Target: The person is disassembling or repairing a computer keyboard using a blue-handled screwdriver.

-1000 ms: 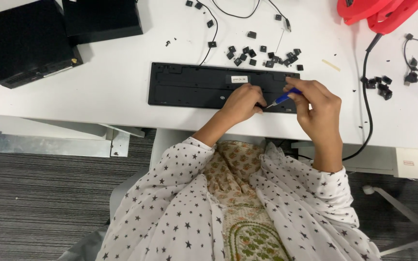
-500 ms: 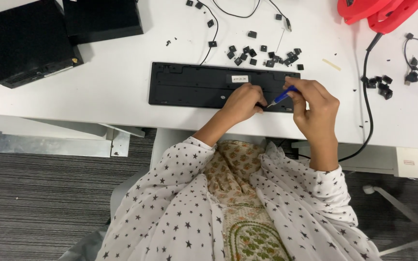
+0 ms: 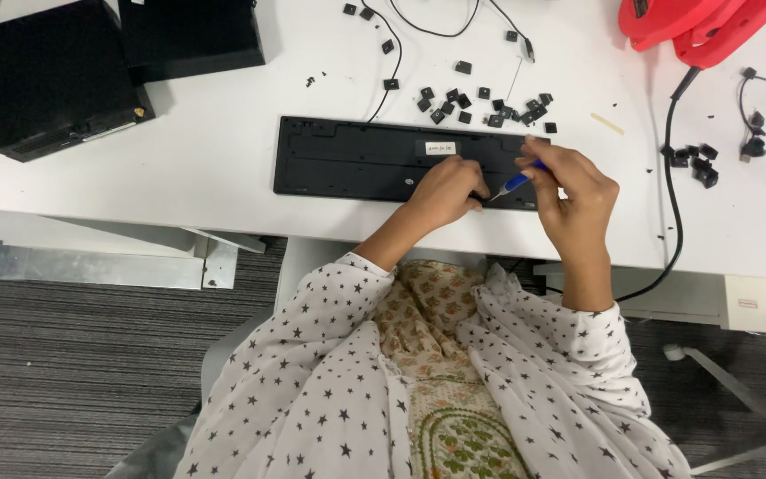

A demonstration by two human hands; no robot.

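White desk (image 3: 223, 168), grey striped carpet (image 3: 73, 372), even bright light.

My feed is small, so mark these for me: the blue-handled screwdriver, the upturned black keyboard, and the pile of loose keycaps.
blue-handled screwdriver (image 3: 518, 182), head view, on its blue handle.
upturned black keyboard (image 3: 347, 160), head view, on its bare back panel.
pile of loose keycaps (image 3: 488, 106), head view, on a keycap mid-pile.

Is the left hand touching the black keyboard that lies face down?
Touching. In the head view the left hand lies flat on the keyboard's back, with no gap visible beneath the fingers.
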